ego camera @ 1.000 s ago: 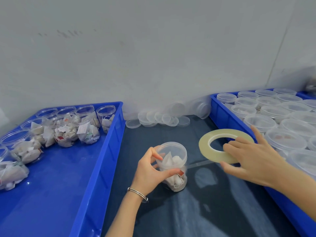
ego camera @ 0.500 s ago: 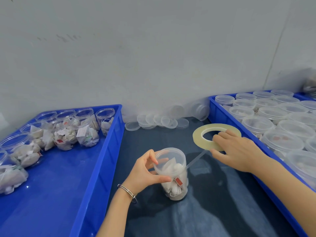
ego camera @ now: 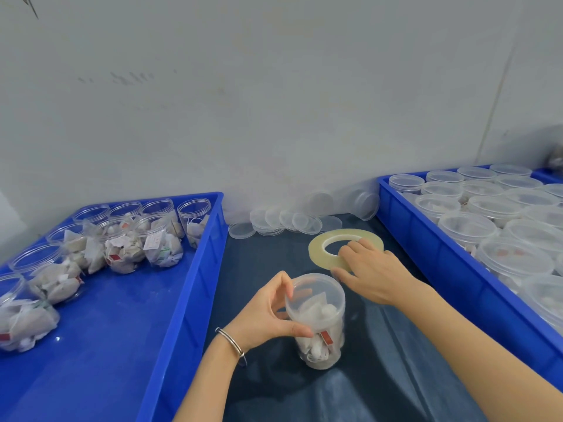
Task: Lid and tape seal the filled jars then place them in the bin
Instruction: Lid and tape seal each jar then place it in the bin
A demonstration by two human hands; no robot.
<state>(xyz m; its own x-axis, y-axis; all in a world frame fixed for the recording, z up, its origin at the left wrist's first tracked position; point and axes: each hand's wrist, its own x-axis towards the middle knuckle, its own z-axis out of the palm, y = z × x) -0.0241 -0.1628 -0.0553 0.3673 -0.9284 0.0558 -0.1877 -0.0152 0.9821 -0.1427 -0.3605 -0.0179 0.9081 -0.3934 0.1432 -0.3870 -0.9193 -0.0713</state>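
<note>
jar (ego camera: 316,318): clear smooth plastic | tape roll (ego camera: 332,242): glossy translucent (yellowish) | bins (ego camera: 170,300): glossy blue plastic | tabletop (ego camera: 380,376): dark, sheeny | bracelet (ego camera: 231,344): metal

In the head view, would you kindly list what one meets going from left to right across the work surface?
Left blue bin of open filled jars → left hand → lidded jar in its grip → right hand on the tape roll → right blue bin of lidded jars.
</note>
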